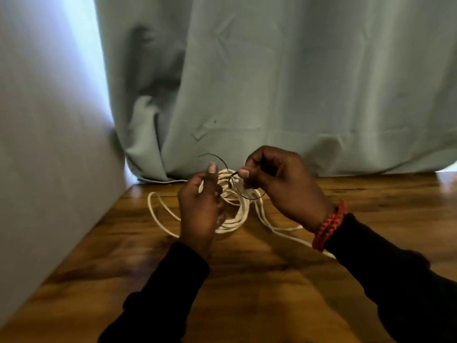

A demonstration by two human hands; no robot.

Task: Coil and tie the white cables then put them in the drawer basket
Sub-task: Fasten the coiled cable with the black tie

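Coiled white cable [232, 211] on a wooden table [272, 280] before a grey-green curtain [296, 82], left hand [200, 206] gripping the coil and pinching one end of a thin dark tie wire [217, 157], right hand [279, 184], red bracelet [329, 225] at the wrist, pinching the other end

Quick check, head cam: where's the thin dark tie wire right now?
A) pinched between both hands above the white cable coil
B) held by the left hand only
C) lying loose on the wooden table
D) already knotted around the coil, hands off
A: the thin dark tie wire runs from the left hand to the right hand, both pinching it above the coiled white cable on the wooden table.
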